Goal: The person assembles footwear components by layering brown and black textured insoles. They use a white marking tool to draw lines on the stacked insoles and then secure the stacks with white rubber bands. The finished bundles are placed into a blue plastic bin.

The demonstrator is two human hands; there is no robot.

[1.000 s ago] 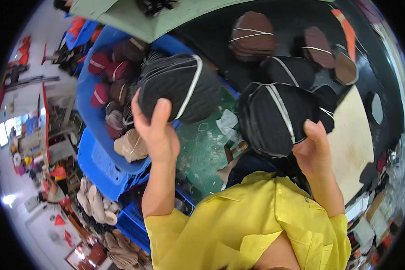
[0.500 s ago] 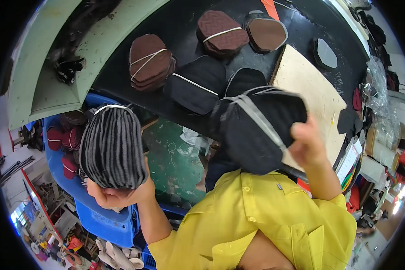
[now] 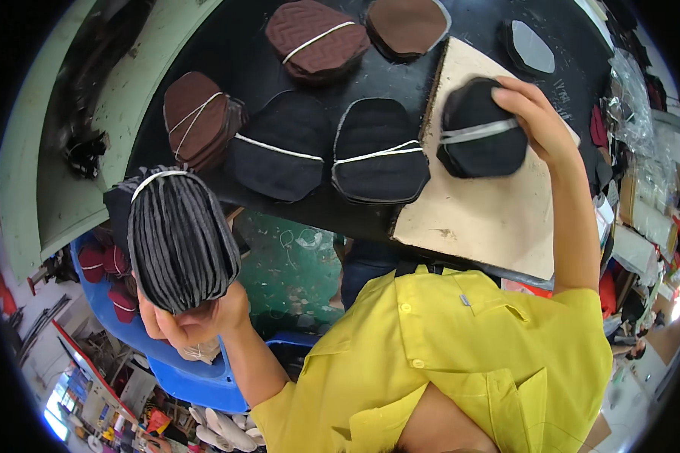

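Observation:
My left hand (image 3: 193, 321) holds up a thick bundle of black and grey fabric pads (image 3: 181, 241), layered edges showing, with a white band round its top. The fingers wrap its lower end, beside the bench's left front corner. At the right, my right hand (image 3: 536, 124) grips the upper right edge of a black bundle of pads (image 3: 480, 147) with a pale band across it. That bundle is over a pale board (image 3: 480, 219); I cannot tell whether it rests on it. Two banded black bundles, a left one (image 3: 279, 151) and a right one (image 3: 380, 155), lie left of the board.
Banded brown bundles (image 3: 196, 117) (image 3: 317, 41) and a loose brown stack (image 3: 408, 29) lie on the black bench (image 3: 461, 19). Grey pads (image 3: 533, 47) sit farther right. Below the bench's left end, a blue tub (image 3: 91, 283) holds dark red bundles. A pale green metal frame (image 3: 60, 200) stands left.
My right hand has carried its black bundle from in front of my chest away from me, over the board. My left hand still holds the striped-looking bundle. The view has shifted somewhat.

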